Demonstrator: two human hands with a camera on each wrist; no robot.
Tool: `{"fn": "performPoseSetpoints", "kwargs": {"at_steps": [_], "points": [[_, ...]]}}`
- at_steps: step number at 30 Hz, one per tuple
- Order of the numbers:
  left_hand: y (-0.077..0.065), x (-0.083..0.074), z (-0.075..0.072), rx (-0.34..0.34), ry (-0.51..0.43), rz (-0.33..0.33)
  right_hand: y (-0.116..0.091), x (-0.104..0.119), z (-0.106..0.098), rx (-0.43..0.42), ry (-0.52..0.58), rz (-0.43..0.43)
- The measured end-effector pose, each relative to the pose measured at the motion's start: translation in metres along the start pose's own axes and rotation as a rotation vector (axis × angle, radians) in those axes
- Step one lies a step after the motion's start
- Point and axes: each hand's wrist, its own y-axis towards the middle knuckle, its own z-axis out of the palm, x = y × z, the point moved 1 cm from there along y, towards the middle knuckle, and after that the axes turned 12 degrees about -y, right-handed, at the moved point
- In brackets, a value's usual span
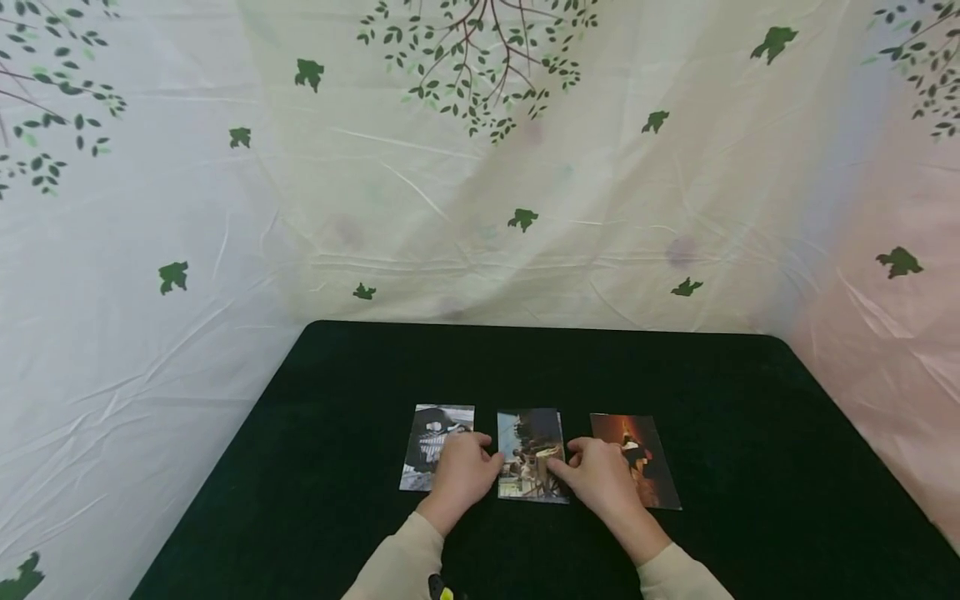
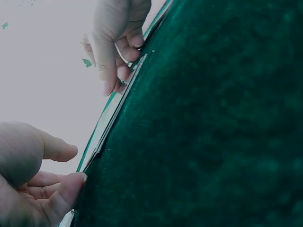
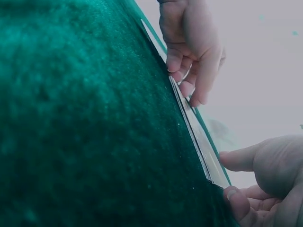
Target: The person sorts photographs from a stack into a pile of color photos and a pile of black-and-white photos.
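Note:
Three picture cards lie in a row on the dark green cloth. The middle photo cards form a thin stack; several edges show in the left wrist view and do not line up exactly. My left hand touches the stack's left edge with a fingertip and covers part of the black-and-white card. My right hand has its thumb at the stack's right edge and hides part of the orange-and-dark card. The right wrist view shows the left hand and right hand at opposite sides of the stack.
The dark green tabletop spreads around the cards, its far edge close to a pale cloth wall printed with leaves. A pinkish cloth hangs on the right. A small black and yellow object shows by the left sleeve.

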Motion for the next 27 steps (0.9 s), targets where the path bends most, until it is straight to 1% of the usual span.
{"fn": "performPoseSetpoints", "kwargs": {"at_steps": [3, 6, 9, 11, 19, 27], "points": [[-0.0014, 0.0004, 0.0015, -0.005, 0.009, 0.012, 0.0, 0.0009, 0.0022, -0.002, -0.012, -0.015], [-0.0016, 0.002, 0.0036, -0.014, 0.028, 0.005, -0.0002, 0.0016, 0.0041, -0.004, -0.02, -0.023], [-0.0015, 0.003, 0.0061, -0.008, 0.037, -0.007, -0.0007, 0.0018, 0.0049, -0.011, -0.03, -0.027], [-0.0016, 0.003, 0.0076, 0.002, 0.042, -0.005, -0.0009, 0.0018, 0.005, -0.02, -0.039, -0.034], [-0.0017, -0.001, 0.01, 0.021, 0.078, 0.05, -0.0013, 0.0016, 0.004, -0.046, -0.036, -0.047], [-0.0019, -0.0001, 0.0091, 0.039, 0.066, 0.029, -0.0024, 0.0019, 0.0052, -0.038, -0.003, -0.057]]}}
